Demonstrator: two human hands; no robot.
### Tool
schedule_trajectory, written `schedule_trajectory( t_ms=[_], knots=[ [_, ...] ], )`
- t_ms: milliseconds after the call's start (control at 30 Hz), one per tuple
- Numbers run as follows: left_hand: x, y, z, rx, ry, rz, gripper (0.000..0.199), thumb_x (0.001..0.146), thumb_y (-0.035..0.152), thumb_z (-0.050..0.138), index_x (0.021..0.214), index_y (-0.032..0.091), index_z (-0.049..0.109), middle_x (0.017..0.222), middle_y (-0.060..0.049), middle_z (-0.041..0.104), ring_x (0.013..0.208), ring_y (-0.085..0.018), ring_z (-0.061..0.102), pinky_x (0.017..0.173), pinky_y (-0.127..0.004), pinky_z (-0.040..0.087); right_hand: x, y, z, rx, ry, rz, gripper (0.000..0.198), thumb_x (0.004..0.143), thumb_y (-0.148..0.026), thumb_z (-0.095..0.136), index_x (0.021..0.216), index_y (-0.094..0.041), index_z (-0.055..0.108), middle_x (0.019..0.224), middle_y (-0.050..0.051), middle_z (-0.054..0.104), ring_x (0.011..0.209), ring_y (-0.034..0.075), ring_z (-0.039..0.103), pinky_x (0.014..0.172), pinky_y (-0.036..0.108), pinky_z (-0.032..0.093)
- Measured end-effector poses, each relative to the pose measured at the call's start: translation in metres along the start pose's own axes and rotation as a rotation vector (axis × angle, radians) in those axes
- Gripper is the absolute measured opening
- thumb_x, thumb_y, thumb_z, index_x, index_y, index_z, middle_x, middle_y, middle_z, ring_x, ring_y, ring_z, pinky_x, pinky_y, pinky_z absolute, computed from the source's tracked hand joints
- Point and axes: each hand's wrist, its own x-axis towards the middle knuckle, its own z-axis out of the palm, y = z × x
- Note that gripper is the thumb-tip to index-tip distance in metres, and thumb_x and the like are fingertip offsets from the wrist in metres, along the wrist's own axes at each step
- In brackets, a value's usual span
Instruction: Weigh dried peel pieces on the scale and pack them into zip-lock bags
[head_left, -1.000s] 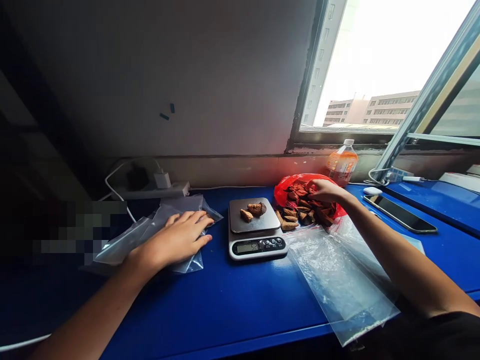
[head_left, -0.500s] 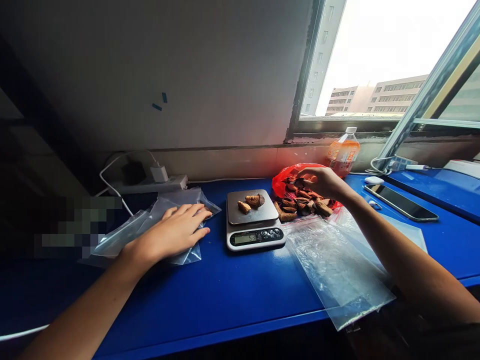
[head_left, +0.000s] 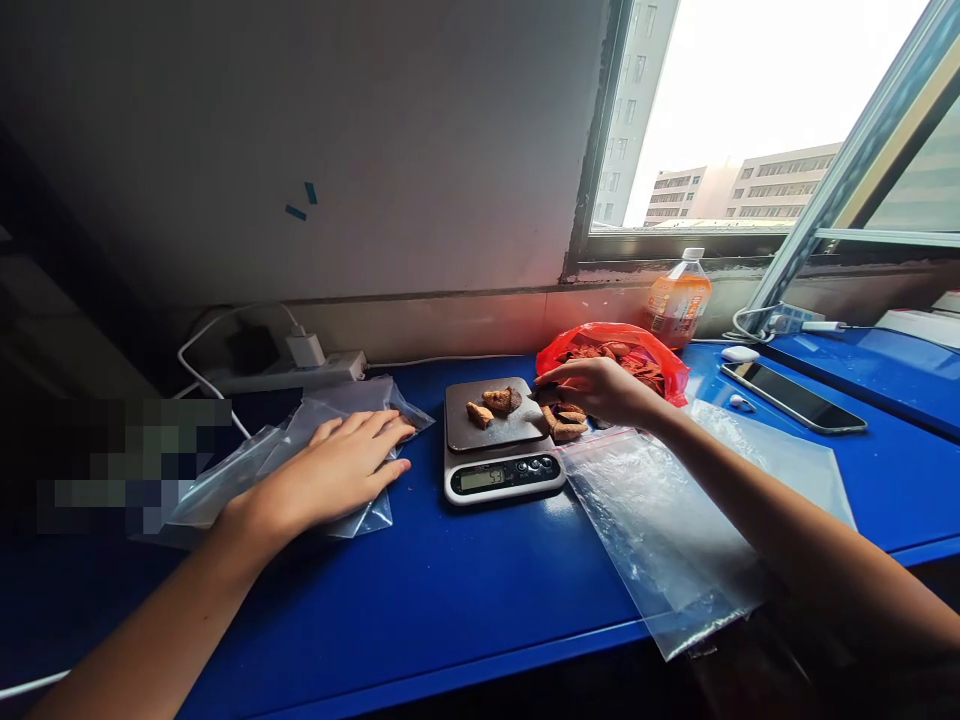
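Note:
Two brown dried pieces [head_left: 503,401] with pale cut faces lie on the metal plate of a small digital scale [head_left: 504,478], whose display is lit. At the plate's right edge my right hand [head_left: 596,385] is closed in a pinch, with a small dark brown piece showing at the fingertips. Just below it, more such pieces [head_left: 568,432] lie in a heap on the table, partly hidden by the hand. My left hand [head_left: 349,465] rests flat with its fingers spread on a stack of clear plastic bags [head_left: 379,400], left of the scale.
Behind my right hand sits an open red plastic bag [head_left: 671,368] holding many brown pieces. Clear zip bags [head_left: 660,530] overhang the blue table's front edge. A drink bottle [head_left: 679,300], phone [head_left: 795,397], earbud case [head_left: 740,354] and power strip [head_left: 330,370] stand around.
My right hand has moved left from the red bag to the scale's right edge, with a small brown piece at its fingertips. My left hand stays on the bags. The view has shifted slightly.

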Motion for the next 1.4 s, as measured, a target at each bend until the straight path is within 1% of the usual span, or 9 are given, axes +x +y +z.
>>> schedule_trajectory(
  t_ms=[200,300,500,633,767,900,1000,1200,1400],
  knots=[
    [-0.002,0.001,-0.001,-0.006,0.000,0.012,0.056,0.094,0.043,0.038,0.146,0.024,0.048,0.154,-0.010,0.043,0.141,-0.035,0.038,0.112,-0.056,0.031,-0.003,-0.013,0.015,-0.219,0.054,-0.137,0.039,0.083,-0.011,0.057,0.115,-0.022,0.075,0.093,0.009,0.070,0.077,0.017,0.065,0.068,0.028,0.053],
    [-0.002,0.001,-0.001,-0.014,0.001,0.004,0.056,0.093,0.041,0.040,0.145,0.024,0.049,0.154,-0.010,0.044,0.141,-0.035,0.038,0.112,-0.056,0.031,-0.004,-0.017,0.023,-0.285,0.040,-0.181,0.036,0.086,-0.012,0.054,0.114,-0.022,0.075,0.090,0.008,0.068,0.070,0.014,0.062,0.064,0.027,0.049],
    [-0.002,0.002,-0.002,-0.013,-0.005,0.003,0.056,0.093,0.042,0.039,0.145,0.023,0.049,0.154,-0.010,0.043,0.141,-0.035,0.037,0.113,-0.056,0.030,-0.003,-0.022,0.034,-0.277,0.077,-0.161,0.037,0.087,-0.013,0.056,0.121,-0.020,0.069,0.096,0.008,0.070,0.077,0.015,0.064,0.071,0.029,0.049],
    [-0.002,0.003,-0.003,-0.002,-0.013,-0.001,0.057,0.094,0.042,0.039,0.146,0.022,0.048,0.154,-0.011,0.042,0.142,-0.035,0.037,0.113,-0.056,0.030,-0.004,-0.027,0.039,-0.247,0.025,-0.134,0.035,0.086,-0.015,0.058,0.120,-0.016,0.066,0.098,0.009,0.072,0.084,0.019,0.066,0.076,0.032,0.050],
    [-0.001,0.002,-0.002,-0.002,-0.013,0.004,0.057,0.094,0.043,0.038,0.146,0.023,0.048,0.155,-0.010,0.042,0.141,-0.035,0.037,0.113,-0.056,0.029,-0.006,-0.029,0.035,-0.270,0.056,-0.149,0.041,0.086,-0.023,0.061,0.126,-0.016,0.061,0.098,0.009,0.072,0.089,0.022,0.065,0.080,0.036,0.051],
    [-0.001,0.001,-0.001,-0.005,-0.010,0.018,0.056,0.093,0.043,0.038,0.144,0.023,0.049,0.153,-0.010,0.045,0.139,-0.035,0.039,0.112,-0.056,0.030,-0.006,-0.025,0.015,-0.322,0.140,-0.159,0.038,0.087,-0.028,0.060,0.124,-0.020,0.062,0.100,0.009,0.072,0.092,0.023,0.066,0.082,0.037,0.050],
    [-0.002,0.001,-0.001,-0.005,-0.018,0.027,0.057,0.093,0.044,0.037,0.144,0.023,0.050,0.152,-0.009,0.045,0.138,-0.033,0.040,0.112,-0.055,0.030,-0.004,-0.014,-0.010,-0.384,0.315,-0.076,0.027,0.090,-0.031,0.055,0.112,-0.019,0.066,0.104,0.011,0.072,0.086,0.022,0.066,0.079,0.035,0.049],
    [-0.001,0.002,0.000,-0.021,0.002,0.023,0.059,0.090,0.046,0.037,0.144,0.024,0.050,0.153,-0.009,0.045,0.140,-0.035,0.038,0.112,-0.055,0.030,-0.003,0.044,-0.045,-0.475,0.595,0.258,0.023,0.087,-0.037,0.058,0.099,-0.017,0.063,0.071,0.006,0.064,0.066,0.021,0.059,0.069,0.034,0.045],
    [0.001,0.000,-0.001,-0.032,0.005,0.039,0.059,0.090,0.048,0.037,0.143,0.025,0.051,0.153,-0.010,0.044,0.139,-0.037,0.040,0.111,-0.054,0.032,-0.007,0.092,-0.053,-0.516,0.647,0.368,0.032,0.076,-0.024,0.064,0.106,-0.015,0.059,0.094,0.013,0.058,0.084,0.025,0.057,0.079,0.037,0.048]
  ],
)
